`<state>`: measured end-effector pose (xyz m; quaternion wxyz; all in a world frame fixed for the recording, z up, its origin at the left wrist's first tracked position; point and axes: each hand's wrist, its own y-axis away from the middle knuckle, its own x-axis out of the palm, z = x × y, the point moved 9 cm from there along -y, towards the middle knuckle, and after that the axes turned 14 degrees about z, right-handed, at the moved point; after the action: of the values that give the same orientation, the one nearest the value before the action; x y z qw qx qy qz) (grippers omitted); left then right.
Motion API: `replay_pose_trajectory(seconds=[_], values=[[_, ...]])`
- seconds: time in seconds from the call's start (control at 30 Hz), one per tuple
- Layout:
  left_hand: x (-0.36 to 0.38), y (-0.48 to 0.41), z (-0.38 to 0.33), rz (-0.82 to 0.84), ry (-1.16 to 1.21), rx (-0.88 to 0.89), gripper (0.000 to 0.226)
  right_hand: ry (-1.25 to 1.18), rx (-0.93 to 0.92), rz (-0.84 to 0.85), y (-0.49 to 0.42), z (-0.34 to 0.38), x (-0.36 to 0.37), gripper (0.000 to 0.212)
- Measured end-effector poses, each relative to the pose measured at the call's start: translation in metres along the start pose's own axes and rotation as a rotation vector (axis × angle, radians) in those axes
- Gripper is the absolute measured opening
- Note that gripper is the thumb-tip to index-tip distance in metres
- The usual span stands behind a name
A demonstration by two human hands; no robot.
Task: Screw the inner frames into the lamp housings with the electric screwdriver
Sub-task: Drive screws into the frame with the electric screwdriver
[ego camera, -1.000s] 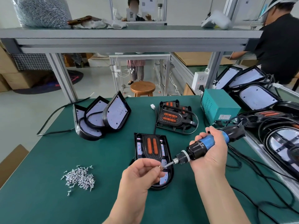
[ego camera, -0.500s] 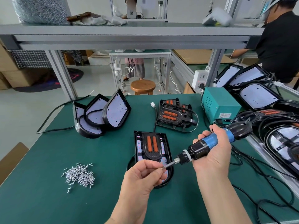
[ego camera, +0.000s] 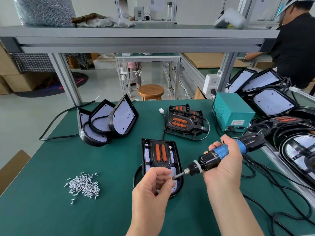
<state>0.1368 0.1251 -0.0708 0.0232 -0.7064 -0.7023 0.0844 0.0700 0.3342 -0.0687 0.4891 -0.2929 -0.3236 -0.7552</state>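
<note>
Lower centre of frame: the right hand (ego camera: 223, 169) grips the electric screwdriver (ego camera: 211, 159) while the left hand (ego camera: 151, 188) pinches a screw (ego camera: 172, 178) at its bit, as a moment earlier, above the lamp housing (ego camera: 177, 155) on the green surface (ego camera: 102, 210); the screw is evidently still being loaded, not yet driven.

My left hand (ego camera: 153, 188) covers the near end of the lamp housing (ego camera: 178, 155); the screw (ego camera: 172, 178) it pinches at the screwdriver (ego camera: 208, 160) bit is barely a glint. Both forearms run off the bottom edge, a housing at right (ego camera: 300, 154) is cropped, and the green box (ego camera: 233, 111) label is unreadable.
</note>
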Motion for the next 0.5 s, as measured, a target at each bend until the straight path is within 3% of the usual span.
replay_pose_trajectory(seconds=[0.1, 0.23, 0.5], values=[[0.001, 0.007, -0.024, -0.081, -0.290, 0.209, 0.041, 0.007, 0.019, -0.023, 0.000, -0.003, -0.002, 0.017], [0.002, 0.010, -0.039, -0.157, -0.437, 0.360, 0.037, -0.031, 0.058, -0.041, 0.000, -0.010, -0.004, 0.019], [0.001, 0.006, -0.037, -0.137, -0.381, 0.327, 0.039, -0.118, 0.084, -0.059, -0.001, -0.016, -0.007, 0.021]])
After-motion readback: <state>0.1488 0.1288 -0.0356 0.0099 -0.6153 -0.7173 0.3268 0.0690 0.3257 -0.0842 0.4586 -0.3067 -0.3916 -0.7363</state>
